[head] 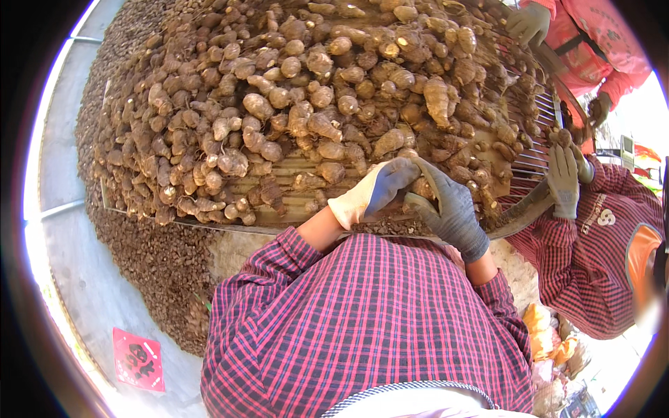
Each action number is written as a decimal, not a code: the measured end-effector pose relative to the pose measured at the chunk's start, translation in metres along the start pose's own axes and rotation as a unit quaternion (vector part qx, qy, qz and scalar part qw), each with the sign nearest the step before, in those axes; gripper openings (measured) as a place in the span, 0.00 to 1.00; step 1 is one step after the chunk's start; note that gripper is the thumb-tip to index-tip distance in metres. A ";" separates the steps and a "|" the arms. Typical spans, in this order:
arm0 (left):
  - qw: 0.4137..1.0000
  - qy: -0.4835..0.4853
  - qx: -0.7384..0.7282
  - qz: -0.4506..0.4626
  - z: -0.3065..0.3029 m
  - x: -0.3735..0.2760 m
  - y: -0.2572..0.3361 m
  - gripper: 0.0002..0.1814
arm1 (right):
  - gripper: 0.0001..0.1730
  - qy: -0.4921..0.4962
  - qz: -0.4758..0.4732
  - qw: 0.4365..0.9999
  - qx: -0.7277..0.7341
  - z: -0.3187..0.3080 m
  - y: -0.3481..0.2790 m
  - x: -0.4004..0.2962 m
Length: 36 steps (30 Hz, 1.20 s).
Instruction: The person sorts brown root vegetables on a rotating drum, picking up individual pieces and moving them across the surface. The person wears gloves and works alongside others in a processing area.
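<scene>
My right hand (452, 209), in a dark grey knit glove, curls around a brown taro corm (422, 188) just above the near edge of the pile. The corm shows between the thumb and the fingers. My left hand (384, 185) wears a cream glove with a blue coated front. Its fingers reach over to the right glove's fingertips beside the corm; what they grip is hidden. Beyond both hands lies a large heap of soil-covered taro corms (319, 123), some with pale cut ends and fine roots. Several corms lie loose on the slatted surface (248, 190) near my left hand.
Metal bars (533, 157) and a curved rim (528, 206) border the heap at right. A co-worker's gloved hands (564, 177) hold small corms there; another person's glove (528, 23) is above. Loose soil (162, 271) lies at left, near a red paper square (138, 359). Bags (549, 339) lie at lower right.
</scene>
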<state>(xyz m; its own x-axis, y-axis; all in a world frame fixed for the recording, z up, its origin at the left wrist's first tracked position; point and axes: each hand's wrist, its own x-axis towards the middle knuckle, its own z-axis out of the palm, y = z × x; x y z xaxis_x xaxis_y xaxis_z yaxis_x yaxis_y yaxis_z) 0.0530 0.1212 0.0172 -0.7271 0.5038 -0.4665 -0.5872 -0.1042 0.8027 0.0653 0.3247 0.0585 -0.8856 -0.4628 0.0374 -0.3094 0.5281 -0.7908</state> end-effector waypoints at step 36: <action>0.907 0.007 0.372 0.196 0.025 -0.005 0.008 0.28 | 0.27 0.067 0.028 0.996 0.056 -0.013 0.022 -0.065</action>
<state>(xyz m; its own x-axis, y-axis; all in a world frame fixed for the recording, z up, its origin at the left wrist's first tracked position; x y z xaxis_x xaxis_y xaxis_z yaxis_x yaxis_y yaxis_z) 0.0613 0.1396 0.0350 -0.8351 0.5423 -0.0921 0.1161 0.3375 0.9341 0.1118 0.3760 0.0471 -0.9409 -0.3322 0.0658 -0.2239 0.4647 -0.8567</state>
